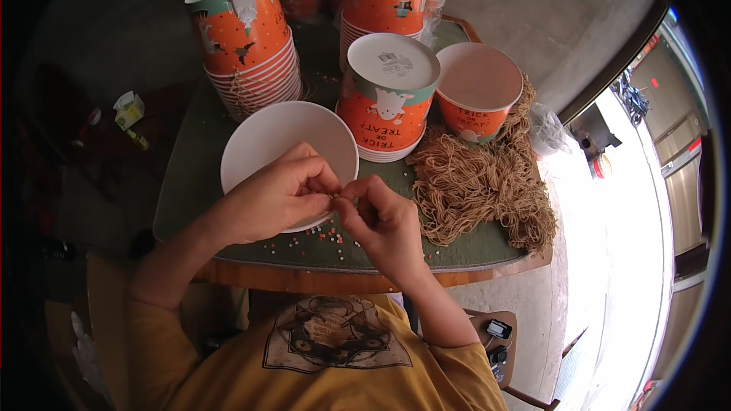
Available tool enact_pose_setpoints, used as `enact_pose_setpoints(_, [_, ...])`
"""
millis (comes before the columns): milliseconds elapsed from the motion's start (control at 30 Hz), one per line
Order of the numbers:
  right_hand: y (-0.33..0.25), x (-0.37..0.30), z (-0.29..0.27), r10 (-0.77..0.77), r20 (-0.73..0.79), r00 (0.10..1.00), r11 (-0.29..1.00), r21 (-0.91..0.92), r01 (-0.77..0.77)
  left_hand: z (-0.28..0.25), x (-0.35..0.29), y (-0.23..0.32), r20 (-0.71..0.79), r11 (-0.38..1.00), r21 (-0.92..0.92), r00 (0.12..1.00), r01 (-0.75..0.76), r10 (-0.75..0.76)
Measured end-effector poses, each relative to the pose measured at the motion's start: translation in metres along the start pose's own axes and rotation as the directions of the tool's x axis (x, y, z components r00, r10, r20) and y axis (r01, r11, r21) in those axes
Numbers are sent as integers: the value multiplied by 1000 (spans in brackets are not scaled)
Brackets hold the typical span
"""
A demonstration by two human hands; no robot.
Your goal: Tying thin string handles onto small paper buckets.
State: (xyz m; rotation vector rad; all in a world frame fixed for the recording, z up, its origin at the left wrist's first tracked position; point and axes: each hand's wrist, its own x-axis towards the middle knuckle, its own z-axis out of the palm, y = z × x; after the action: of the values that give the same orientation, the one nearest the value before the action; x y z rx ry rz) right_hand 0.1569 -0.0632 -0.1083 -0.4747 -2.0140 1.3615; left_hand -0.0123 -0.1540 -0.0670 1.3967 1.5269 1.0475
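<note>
A white-lined paper bucket [259, 137] stands mouth up in front of me, at the near part of the table. My left hand [274, 192] reaches over its mouth, thumb and fingers pinched together by the near right rim. Fingertips of my right hand [387, 230] meet them there, also pinched, just outside the rim. Whatever lies between the fingertips is tiny and mostly hidden. Just right of my right hand lies a big heap of tan twine [480, 183]. Small white and orange paper dots [329, 236] are scattered below the hands.
Upside-down orange bucket stacks stand at the far left [247, 38], far middle [384, 0] and behind my right hand [388, 99]. Another upright bucket [480, 80] rests against the twine. The green tabletop [190, 183] has a wooden edge. A stool [499, 327] stands lower right.
</note>
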Motion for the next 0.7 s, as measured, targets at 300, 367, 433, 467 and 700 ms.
enact_pose_setpoints(300, [8,-6,-2,112,-21,993,985,137,-108,4,-1,2,-22,1000,25,1000,18,-17])
enact_pose_setpoints(367, [6,-7,-3,137,3,991,975,178,-135,3,-3,1,-42,999,31,999,14,-13])
enact_pose_setpoints(433, [5,-6,-3,168,14,986,963,213,-167,4,-3,3,-44,999,35,999,5,-3])
enact_pose_setpoints(467, [4,-6,-2,153,8,988,968,198,-151,3,-3,7,-28,999,35,999,38,-37])
enact_pose_setpoints(700, [10,-3,5,87,-50,995,973,217,-74,2,0,-4,-49,999,-24,998,38,-40])
